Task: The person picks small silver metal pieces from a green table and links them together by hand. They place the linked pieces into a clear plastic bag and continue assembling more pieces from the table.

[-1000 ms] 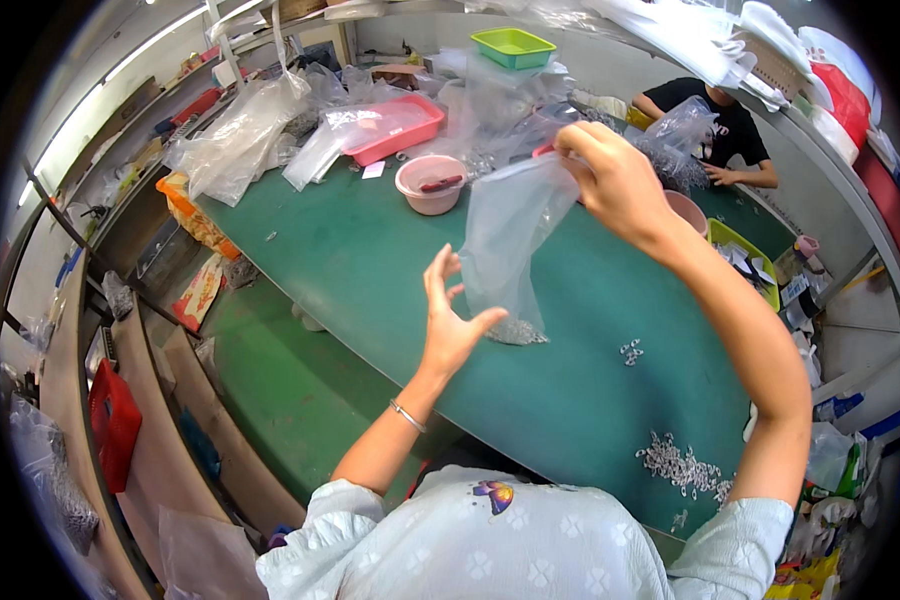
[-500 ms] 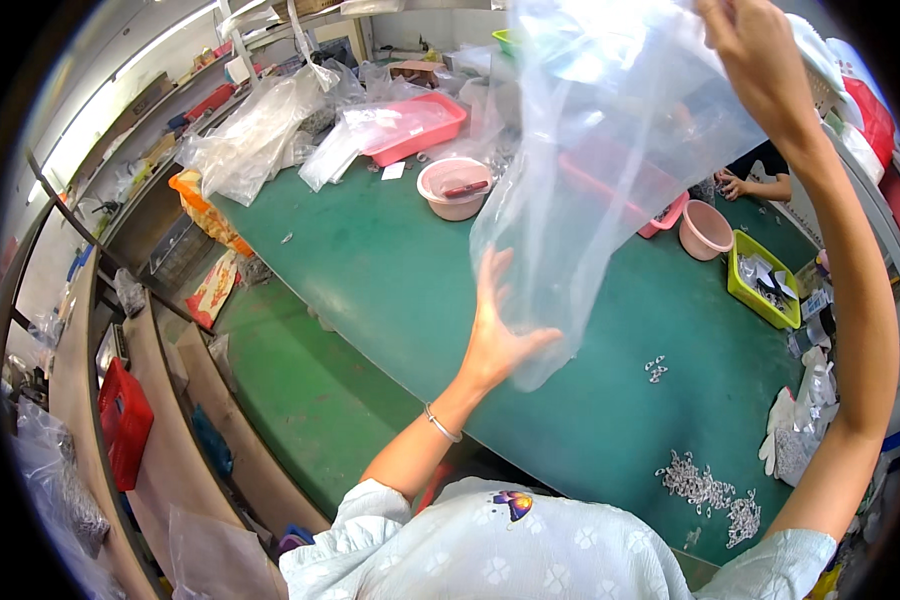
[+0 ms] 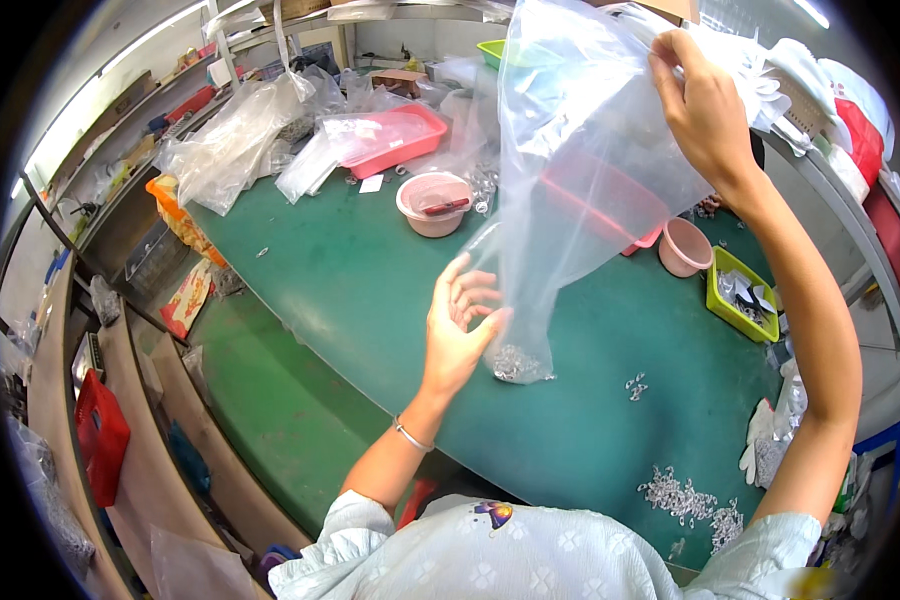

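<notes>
A large clear plastic bag [image 3: 570, 120] hangs over the table, its top edge pinched in the raised fingers of my right hand [image 3: 705, 110]. Small shiny metal pieces [image 3: 518, 364] lie clumped in its bottom corner, close to or touching the tabletop. My left hand [image 3: 460, 325] is beside the lower part of the bag, fingers half curled and apart, thumb at the plastic's edge. Whether any film is between those fingers is hard to see. To the right on the table is a heap of small silvery clasp-like pieces [image 3: 685, 497], with a few more [image 3: 635, 386] farther up.
Beyond the bag are a pink tub [image 3: 430, 222] with a red-handled tool, a pink tray [image 3: 435, 128] and piled clear bags [image 3: 225, 150]. At the right are another pink tub [image 3: 685, 255], a yellow-green basket [image 3: 715, 300] and a white glove [image 3: 756, 440]. Shelves [image 3: 135, 440] line the left.
My right hand has come down and left, lowering the bag. Metal pieces now show in its bottom corner. My left hand has shifted left, its fingers more curled.
</notes>
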{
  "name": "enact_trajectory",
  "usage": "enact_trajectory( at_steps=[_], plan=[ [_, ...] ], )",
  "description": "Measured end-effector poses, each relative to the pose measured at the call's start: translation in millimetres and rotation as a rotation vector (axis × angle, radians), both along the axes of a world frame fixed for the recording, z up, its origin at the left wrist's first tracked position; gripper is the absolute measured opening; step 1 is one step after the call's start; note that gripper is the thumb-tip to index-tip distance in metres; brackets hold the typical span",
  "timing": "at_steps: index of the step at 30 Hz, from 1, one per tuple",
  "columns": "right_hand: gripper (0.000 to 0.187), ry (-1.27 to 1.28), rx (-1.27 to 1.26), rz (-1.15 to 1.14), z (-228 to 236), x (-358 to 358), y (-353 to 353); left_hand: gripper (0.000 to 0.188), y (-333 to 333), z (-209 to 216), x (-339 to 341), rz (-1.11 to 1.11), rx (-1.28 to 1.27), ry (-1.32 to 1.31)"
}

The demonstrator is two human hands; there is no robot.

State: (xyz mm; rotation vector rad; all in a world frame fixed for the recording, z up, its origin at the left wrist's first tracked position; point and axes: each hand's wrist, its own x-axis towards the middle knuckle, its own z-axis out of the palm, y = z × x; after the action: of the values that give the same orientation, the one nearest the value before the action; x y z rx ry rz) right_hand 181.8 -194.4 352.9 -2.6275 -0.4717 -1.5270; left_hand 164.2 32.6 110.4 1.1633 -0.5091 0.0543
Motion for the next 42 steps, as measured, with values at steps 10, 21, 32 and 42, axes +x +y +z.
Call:
enact_trajectory(
  at_steps=[10, 21, 32, 42],
  plan=[
    [0.009, 0.163, 0.291, 0.049, -41, 17, -4, 0.086, 92, 60, -4, -0.507, -0.878, 0.199],
    [0.016, 1.019, 1.068, 0.321, -147, 65, 43, 0.056, 182, -3, 31, 0.708, -0.548, 0.098],
    [0.016, 0.56, 1.381, 0.591, -187, 279, 62, 0.041, 99, -168, -13, 0.986, 0.121, 0.207],
    [0.018, 0.514, 1.499, 0.678, -166, 392, 88, 0.053, 95, -165, -4, 1.105, 0.532, 0.216]
  ],
)
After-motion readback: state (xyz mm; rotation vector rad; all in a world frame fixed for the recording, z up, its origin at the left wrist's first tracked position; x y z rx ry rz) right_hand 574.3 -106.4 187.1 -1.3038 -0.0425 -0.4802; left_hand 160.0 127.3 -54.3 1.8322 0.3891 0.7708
